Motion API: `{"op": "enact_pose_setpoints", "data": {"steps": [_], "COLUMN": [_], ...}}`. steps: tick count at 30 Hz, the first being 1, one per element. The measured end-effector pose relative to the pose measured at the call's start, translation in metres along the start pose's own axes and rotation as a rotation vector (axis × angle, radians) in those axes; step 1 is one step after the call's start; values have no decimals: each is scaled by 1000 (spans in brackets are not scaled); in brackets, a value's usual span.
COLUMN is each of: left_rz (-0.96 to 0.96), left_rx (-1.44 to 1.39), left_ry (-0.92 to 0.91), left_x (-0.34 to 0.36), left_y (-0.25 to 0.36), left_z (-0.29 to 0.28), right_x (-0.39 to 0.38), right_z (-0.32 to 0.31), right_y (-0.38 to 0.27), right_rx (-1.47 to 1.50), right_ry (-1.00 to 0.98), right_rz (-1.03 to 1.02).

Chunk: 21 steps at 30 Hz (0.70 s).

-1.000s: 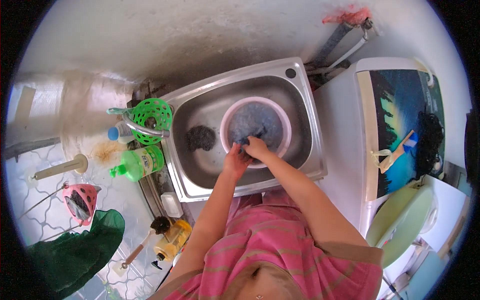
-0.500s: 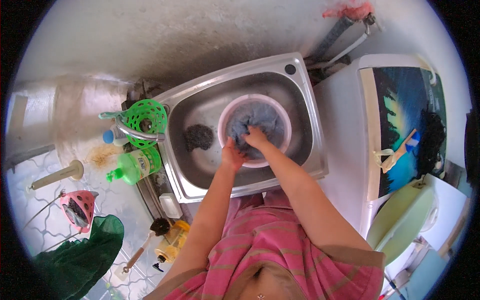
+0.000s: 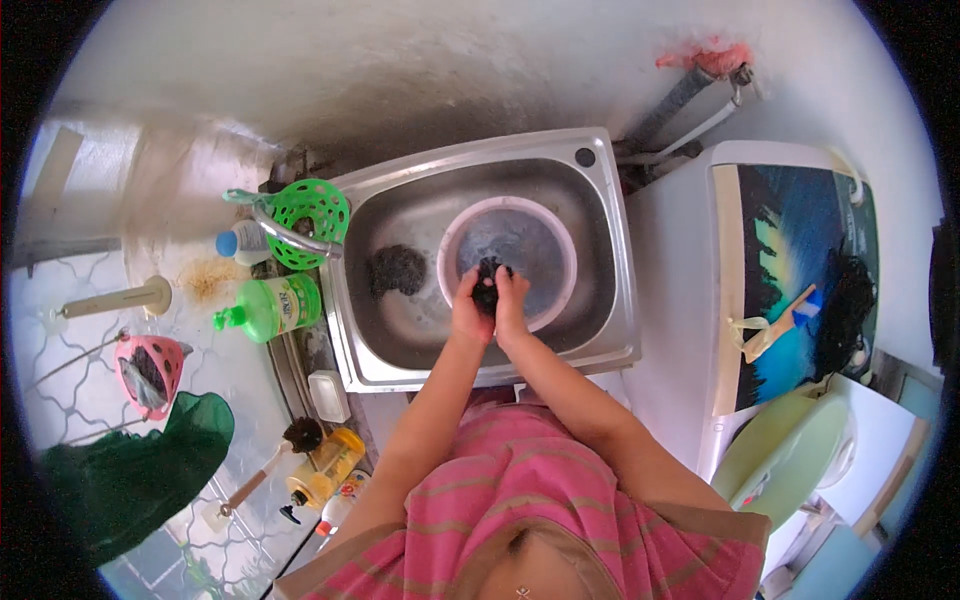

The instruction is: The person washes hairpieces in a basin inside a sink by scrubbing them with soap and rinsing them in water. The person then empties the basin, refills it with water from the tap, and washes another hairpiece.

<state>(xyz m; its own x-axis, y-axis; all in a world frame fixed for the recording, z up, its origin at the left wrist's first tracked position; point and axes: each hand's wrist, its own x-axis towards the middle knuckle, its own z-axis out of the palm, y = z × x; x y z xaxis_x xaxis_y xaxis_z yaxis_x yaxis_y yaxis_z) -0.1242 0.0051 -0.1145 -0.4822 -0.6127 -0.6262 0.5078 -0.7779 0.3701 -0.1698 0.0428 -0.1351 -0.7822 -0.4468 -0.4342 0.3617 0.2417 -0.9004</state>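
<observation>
A dark wad (image 3: 486, 298) sits clamped between the hands (image 3: 473, 313) — together over the pink basin (image 3: 571, 260).

A stainless-steel sink (image 3: 415, 335) with a raised metal rim carries a round pink basin (image 3: 444, 250), which stands on the bowl's floor right of the middle, well apart from the left edge. A dark, matted clump (image 3: 397, 270) lies on the same floor between the basin and the sink's left edge. A round black spot (image 3: 586, 157) marks the rim's far right corner. To the right, a white appliance (image 3: 675, 300) bears a dark blue-green picture-patterned cover (image 3: 775, 375); on it lie a pale tool with a blue part (image 3: 773, 328) and, nearer the cover's right edge, a black tangled item (image 3: 848, 315).
</observation>
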Motion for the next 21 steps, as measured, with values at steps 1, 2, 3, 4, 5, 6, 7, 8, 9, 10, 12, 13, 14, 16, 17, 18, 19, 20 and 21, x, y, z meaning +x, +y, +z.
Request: {"op": "enact_pose_setpoints", "data": {"steps": [1,2,3,4,5,6,7,8,9,10,12,13,14,16,17,18,19,20,21], "left_rz": [61,130,185,260,365,541,713,724,849,973,1093,1201,1193,1211,1218,1146,1149,818,490], "left_rx": [71,251,433,586,757,1139,1523,1515,1594,1672,1750,1832,1817,1719,1621,1332,1321,875,429], "left_ry": [-6,32,63,14,-32,-83,-125,-98,-140,-180,-77,2,100,259,387,335,358,298,214], "left_x": [-7,-15,-26,-32,-37,-44,-54,-58,-60,-63,-72,-77,-81,-82,-80,-68,-66,-65,-65], "left_y": [-4,-8,-11,-14,-18,-14,-8,-9,-12,-14,-17,-20,-25,-22,-20,-16,-9,-3,3], "left_z": [3,6,21,20,20,23,28,30,37,43,57,65,70,72,73,54,53,51,52], "right_x": [-1,3,11,15,22,17,9,4,-2,-5,-3,1,8,19,24,26,18,9,1], "right_z": [0,-3,-14,-26,-30,-34,-37,-38,-39,-40,-43,-46,-49,-53,-53,-46,-44,-44,-44], "right_y": [-16,-14,-12,-20,-12,-26,-46,-55,-62,-65,-64,-62,-60,-59,-58,-55,-64,-74,-83], "right_rx": [386,569,753,862,926,882,835,818,961,1103,1143,1201,1161,1068,987,1032,1015,1062,1109], "right_ry": [-47,-114,-166,-376,-411,-446,-487,-508,-653,-799,-809,-796,-829,-755,-667,-600,-614,-715,-816], "right_rz": [260,445,626,759,793,761,731,740,756,774,799,810,808,720,619,667,677,699,714]}}
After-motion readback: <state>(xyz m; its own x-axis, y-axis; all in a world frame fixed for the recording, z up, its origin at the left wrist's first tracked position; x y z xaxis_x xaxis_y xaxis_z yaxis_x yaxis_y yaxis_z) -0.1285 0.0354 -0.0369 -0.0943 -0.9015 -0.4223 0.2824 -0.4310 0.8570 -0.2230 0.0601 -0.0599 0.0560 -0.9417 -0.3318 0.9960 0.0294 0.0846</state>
